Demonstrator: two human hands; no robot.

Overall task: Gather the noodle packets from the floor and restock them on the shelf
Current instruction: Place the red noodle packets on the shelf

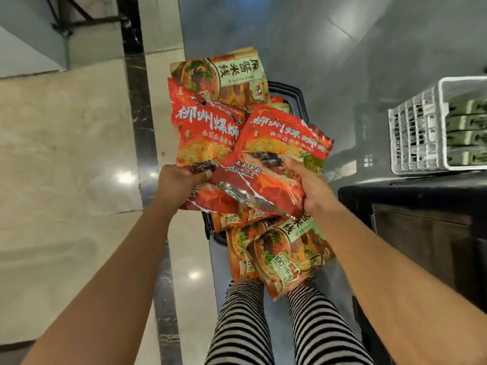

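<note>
Noodle packets bunched between hands: left hand and right hand each grip bottom edges.

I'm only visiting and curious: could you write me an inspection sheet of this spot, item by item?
Surface: glossy tiled floor, beige and grey with a black strip.
Job's things: left red packet and right red packet held up and overlapping; orange packets heaped in a black basket beneath them.
Clutter: white crate at the right, holding green packets.
Hands: left hand grips the left red packet; right hand grips the right red packet.
Cables: nothing seen.
Surroundings: dark shelf unit at the right; striped trouser legs below.
</note>
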